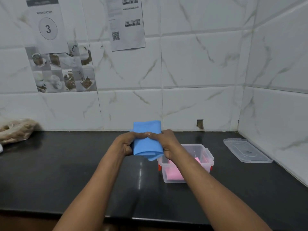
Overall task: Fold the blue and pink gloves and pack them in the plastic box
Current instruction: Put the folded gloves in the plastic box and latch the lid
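Note:
A folded blue glove (147, 144) is held up above the black counter, just left of the plastic box. My left hand (125, 144) grips its left edge and my right hand (166, 143) grips its right edge, thumbs meeting on top. The clear plastic box (207, 158) stands open on the counter to the right, partly behind my right forearm. A folded pink glove (173, 175) lies inside it on the bottom.
The box's clear lid (246, 150) lies flat at the right near the corner wall. A bag of brownish items (16, 130) sits at the far left against the tiled wall. The black counter (66, 172) runs to a front edge near me.

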### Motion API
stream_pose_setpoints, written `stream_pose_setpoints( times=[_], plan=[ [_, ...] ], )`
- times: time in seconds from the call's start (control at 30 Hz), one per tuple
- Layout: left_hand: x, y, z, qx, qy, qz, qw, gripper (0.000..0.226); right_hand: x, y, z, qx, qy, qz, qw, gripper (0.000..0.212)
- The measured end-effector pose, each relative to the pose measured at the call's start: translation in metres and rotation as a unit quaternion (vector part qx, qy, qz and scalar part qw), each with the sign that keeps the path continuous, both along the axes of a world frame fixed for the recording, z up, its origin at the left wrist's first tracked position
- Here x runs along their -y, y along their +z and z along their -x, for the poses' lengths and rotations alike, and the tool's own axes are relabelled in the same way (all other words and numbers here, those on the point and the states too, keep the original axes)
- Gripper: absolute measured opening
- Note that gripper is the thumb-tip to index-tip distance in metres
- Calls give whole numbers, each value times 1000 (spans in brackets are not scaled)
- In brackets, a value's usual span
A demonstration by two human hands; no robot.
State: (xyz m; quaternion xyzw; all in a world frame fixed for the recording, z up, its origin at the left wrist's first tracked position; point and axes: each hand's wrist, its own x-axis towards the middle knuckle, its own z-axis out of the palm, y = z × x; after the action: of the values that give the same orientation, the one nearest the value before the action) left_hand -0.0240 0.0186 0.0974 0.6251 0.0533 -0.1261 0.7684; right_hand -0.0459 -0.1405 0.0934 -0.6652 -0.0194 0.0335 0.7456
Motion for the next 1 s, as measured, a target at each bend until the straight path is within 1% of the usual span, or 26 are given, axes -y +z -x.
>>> stream_pose_setpoints(
  times=[0.07,0.1,0.13,0.2,0.23,0.27,0.3,0.33,0.37,0.43,0.47,0.5,0.53,0.57,0.6,0.63,0.67,0.7,0.73,0.77,0.8,0.83,0.87,0.9,0.93,1.0],
  plan=[
    [12,3,2,2,-9,-19,1000,59,14,3,0,-5,-11,-28,1000,38],
    [16,4,5,5,-8,-47,999,55,23,5,-1,-5,-15,-30,999,32],
    [18,5,6,13,9,-96,995,52,33,6,-2,2,-20,-23,1000,28],
    [14,3,4,67,103,-208,970,58,53,10,-6,40,-42,27,998,27],
    [13,3,5,93,132,-211,964,66,63,14,-8,76,-63,70,993,29],
    [13,7,8,101,123,-181,971,76,73,19,-9,124,-86,125,981,30],
    [16,13,12,89,77,-133,984,85,80,24,-10,180,-110,195,958,28],
    [20,19,15,61,14,-76,995,95,84,29,-9,238,-133,270,924,26],
    [26,26,16,24,-50,-4,998,104,87,33,-9,290,-153,343,880,24],
    [41,36,14,-44,-145,149,977,115,87,33,-5,370,-175,468,783,23],
    [48,39,12,-70,-170,208,961,117,86,28,-2,406,-181,523,727,26],
    [55,40,10,-85,-182,243,949,114,85,19,2,445,-184,574,662,30],
    [62,39,8,-89,-186,252,946,106,84,9,6,483,-185,613,598,34],
    [68,35,6,-86,-177,236,952,94,86,-1,10,518,-184,628,551,37],
    [74,28,4,-83,-159,205,962,80,89,-11,13,541,-178,632,525,38],
    [78,20,2,-84,-136,170,972,69,95,-18,14,552,-167,637,512,39],
    [82,11,0,-89,-113,145,979,63,101,-24,14,556,-148,640,509,42],
    [85,2,-1,-95,-90,133,982,59,109,-29,12,549,-120,639,525,44],
    [86,-7,-2,-99,-73,135,983,57,117,-32,10,531,-89,623,567,47],
    [87,-13,-4,-95,-59,144,983,55,123,-35,10,500,-60,585,636,50],
    [87,-18,-6,-86,-48,156,983,52,128,-36,10,455,-42,526,718,52],
    [87,-21,-8,-70,-39,163,983,47,131,-35,9,407,-46,455,790,54],
    [87,-22,-9,-51,-33,164,985,43,132,-33,8,357,-67,395,844,53],
    [88,-22,-10,-26,-30,159,987,40,133,-29,5,305,-102,348,881,49],
    [89,-21,-12,8,-31,148,988,38,134,-24,3,249,-141,308,907,46],
    [91,-17,-14,96,-40,107,989,40,136,-16,-3,145,-208,243,936,51]
  ],
)
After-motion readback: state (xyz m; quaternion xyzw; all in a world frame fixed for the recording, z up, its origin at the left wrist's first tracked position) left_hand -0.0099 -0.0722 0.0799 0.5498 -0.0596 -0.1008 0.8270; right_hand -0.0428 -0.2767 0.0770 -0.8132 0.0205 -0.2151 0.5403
